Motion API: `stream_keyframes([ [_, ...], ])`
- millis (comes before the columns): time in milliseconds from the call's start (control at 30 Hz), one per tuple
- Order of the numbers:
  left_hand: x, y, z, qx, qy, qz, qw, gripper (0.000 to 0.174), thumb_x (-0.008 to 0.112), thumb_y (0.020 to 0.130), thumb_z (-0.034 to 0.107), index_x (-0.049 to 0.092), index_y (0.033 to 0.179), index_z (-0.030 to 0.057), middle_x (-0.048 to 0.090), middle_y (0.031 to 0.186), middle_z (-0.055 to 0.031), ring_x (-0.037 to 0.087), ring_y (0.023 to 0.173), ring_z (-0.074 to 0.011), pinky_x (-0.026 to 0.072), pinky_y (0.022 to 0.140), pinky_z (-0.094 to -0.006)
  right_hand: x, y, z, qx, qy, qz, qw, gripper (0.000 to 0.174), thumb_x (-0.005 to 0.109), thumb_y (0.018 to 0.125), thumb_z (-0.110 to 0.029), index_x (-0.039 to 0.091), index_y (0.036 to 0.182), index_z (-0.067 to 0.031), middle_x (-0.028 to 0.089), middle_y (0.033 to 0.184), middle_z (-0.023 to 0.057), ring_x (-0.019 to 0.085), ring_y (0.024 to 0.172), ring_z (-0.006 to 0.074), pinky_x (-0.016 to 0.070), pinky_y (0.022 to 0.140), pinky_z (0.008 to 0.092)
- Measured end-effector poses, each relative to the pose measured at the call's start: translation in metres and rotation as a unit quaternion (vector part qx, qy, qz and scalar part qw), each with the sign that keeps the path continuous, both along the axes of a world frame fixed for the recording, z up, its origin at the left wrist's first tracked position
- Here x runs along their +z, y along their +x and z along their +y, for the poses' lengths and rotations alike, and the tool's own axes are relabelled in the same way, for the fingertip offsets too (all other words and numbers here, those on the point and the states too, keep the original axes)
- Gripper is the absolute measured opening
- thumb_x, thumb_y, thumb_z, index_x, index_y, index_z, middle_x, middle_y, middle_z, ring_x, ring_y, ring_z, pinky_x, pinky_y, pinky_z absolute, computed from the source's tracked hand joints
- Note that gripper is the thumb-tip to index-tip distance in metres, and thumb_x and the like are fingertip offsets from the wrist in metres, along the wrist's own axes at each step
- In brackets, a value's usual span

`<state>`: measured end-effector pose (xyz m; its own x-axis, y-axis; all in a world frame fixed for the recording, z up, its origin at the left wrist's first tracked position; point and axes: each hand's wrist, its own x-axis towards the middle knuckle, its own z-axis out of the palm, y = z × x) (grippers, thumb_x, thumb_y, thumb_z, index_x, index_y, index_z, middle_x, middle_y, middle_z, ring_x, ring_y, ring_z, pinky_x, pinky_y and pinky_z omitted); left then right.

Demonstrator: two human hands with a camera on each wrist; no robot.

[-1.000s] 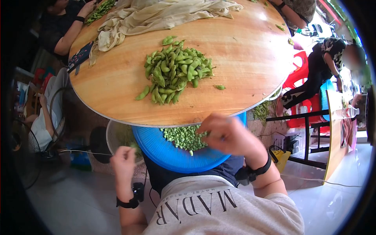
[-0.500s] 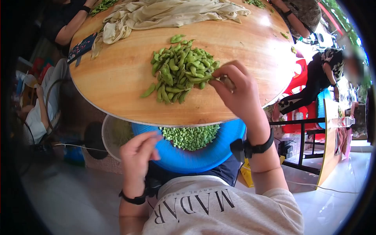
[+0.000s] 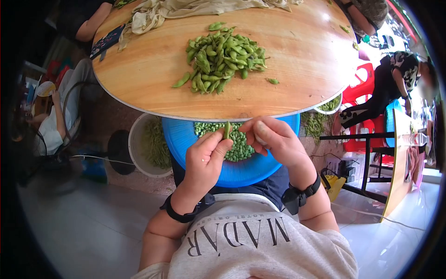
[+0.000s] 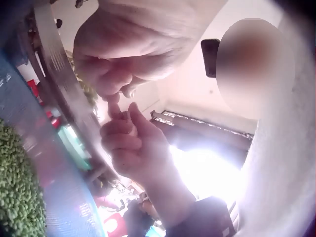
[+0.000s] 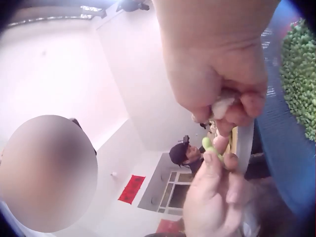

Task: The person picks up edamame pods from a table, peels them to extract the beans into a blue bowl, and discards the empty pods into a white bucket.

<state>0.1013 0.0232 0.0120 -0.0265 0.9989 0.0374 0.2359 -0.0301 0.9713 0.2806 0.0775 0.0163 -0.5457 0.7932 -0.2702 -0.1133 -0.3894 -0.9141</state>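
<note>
The left hand [image 3: 204, 157] pinches a pod [image 3: 227, 130] over the basin [image 3: 246, 176]; the right hand [image 3: 275, 140], at the pod's three o'clock, is curled, contents unclear. Shelling seems underway; next likely calls for squeezing the pod open.

Left hand [image 3: 206, 151] beside right hand [image 3: 276, 141]

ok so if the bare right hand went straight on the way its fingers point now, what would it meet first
Most likely the green bean pod pinched in the bare left hand, close in front of the right hand. Depth is unclear, so it could touch the left hand first.
</note>
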Motion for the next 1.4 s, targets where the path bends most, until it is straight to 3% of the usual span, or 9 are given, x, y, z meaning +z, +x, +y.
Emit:
stream_keyframes([
  [100,0.001,0.001,-0.005,-0.036,0.104,0.152,0.982,0.025,0.06,0.08,0.006,0.057,0.104,-0.002,0.055,0.074,-0.0134,0.055,0.06,-0.0273,0.0438,0.052,-0.0309,-0.002,-0.009,-0.005,0.045,-0.014,0.007,0.999,0.033,0.039,0.096,-0.031,0.054,0.09,-0.0018,0.043,0.062,-0.0025,0.037,0.053,0.005,0.03,0.046,0.0191],
  [300,0.005,0.001,-0.013,-0.032,0.142,0.284,0.948,0.028,0.063,0.076,0.008,0.059,0.103,0.0001,0.055,0.073,-0.0096,0.057,0.059,-0.0264,0.0443,0.048,-0.0335,0.003,-0.019,-0.014,0.053,-0.009,-0.001,0.999,0.032,0.04,0.095,-0.032,0.049,0.083,-0.0032,0.039,0.058,-0.0032,0.033,0.051,0.0049,0.0279,0.044,0.02],
  [667,0.004,0.001,-0.01,-0.031,0.191,0.337,0.921,0.027,0.062,0.075,0.009,0.058,0.1,-0.0006,0.051,0.068,-0.008,0.054,0.055,-0.0234,0.0428,0.048,-0.0332,-0.001,-0.022,-0.014,0.034,-0.049,0.053,0.997,0.025,0.043,0.095,-0.026,0.05,0.086,-0.0032,0.039,0.059,-0.0043,0.034,0.051,0.004,0.028,0.045,0.0183],
  [900,0.001,0.004,-0.013,-0.031,0.192,0.349,0.917,0.026,0.061,0.076,0.009,0.058,0.099,-0.0019,0.051,0.068,-0.0085,0.054,0.053,-0.024,0.0426,0.046,-0.034,-0.001,-0.025,-0.018,0.023,-0.018,0.007,1.0,0.024,0.045,0.094,-0.025,0.049,0.084,-0.0037,0.039,0.059,-0.0047,0.034,0.051,0.0038,0.0277,0.044,0.0181],
  [1100,-0.017,0.009,-0.013,0.012,0.196,0.194,0.961,0.019,0.055,0.083,0.009,0.058,0.098,-0.0024,0.056,0.072,-0.0124,0.056,0.056,-0.0262,0.0437,0.048,-0.0331,-0.018,-0.028,-0.026,-0.018,-0.016,0.044,0.999,0.025,0.045,0.094,-0.025,0.046,0.077,-0.0052,0.042,0.06,-0.0035,0.035,0.052,0.0039,0.0289,0.044,0.0187],
  [1200,-0.014,0.006,-0.015,0.006,0.028,0.017,0.999,0.017,0.052,0.086,0.01,0.058,0.096,-0.0037,0.056,0.07,-0.0117,0.056,0.056,-0.0214,0.0423,0.047,-0.0299,-0.022,-0.031,-0.03,-0.036,-0.005,0.045,0.998,0.025,0.045,0.094,-0.024,0.045,0.077,-0.0052,0.044,0.06,-0.0023,0.038,0.054,0.0046,0.0317,0.046,0.0197],
  [1233,-0.012,0.006,-0.017,0.029,-0.049,-0.062,0.996,0.019,0.051,0.088,0.014,0.059,0.088,-0.0029,0.053,0.064,-0.007,0.05,0.052,-0.0136,0.0377,0.045,-0.0252,-0.023,-0.031,-0.033,-0.04,0.019,0.028,0.999,0.025,0.045,0.094,-0.023,0.045,0.077,-0.005,0.045,0.061,-0.0019,0.039,0.054,0.005,0.0329,0.047,0.0202],
  [1333,-0.017,-0.008,-0.01,0.012,-0.215,-0.29,0.933,0.023,0.049,0.09,0.021,0.058,0.084,0.0002,0.049,0.058,-0.0014,0.039,0.046,-0.0054,0.0266,0.039,-0.0199,-0.03,-0.028,-0.036,-0.021,0.078,-0.005,0.997,0.024,0.046,0.093,-0.023,0.048,0.078,-0.0036,0.047,0.062,-0.0007,0.042,0.056,0.0064,0.0365,0.05,0.0216],
  [1400,-0.016,-0.01,-0.008,0.001,-0.253,-0.324,0.912,0.024,0.049,0.09,0.021,0.057,0.079,0.0021,0.052,0.059,-0.0027,0.04,0.041,-0.0061,0.0291,0.036,-0.0187,-0.031,-0.022,-0.036,0.015,0.093,-0.03,0.995,0.024,0.047,0.093,-0.023,0.05,0.08,-0.0025,0.049,0.063,-0.0003,0.044,0.058,0.0071,0.0382,0.052,0.0221],
])
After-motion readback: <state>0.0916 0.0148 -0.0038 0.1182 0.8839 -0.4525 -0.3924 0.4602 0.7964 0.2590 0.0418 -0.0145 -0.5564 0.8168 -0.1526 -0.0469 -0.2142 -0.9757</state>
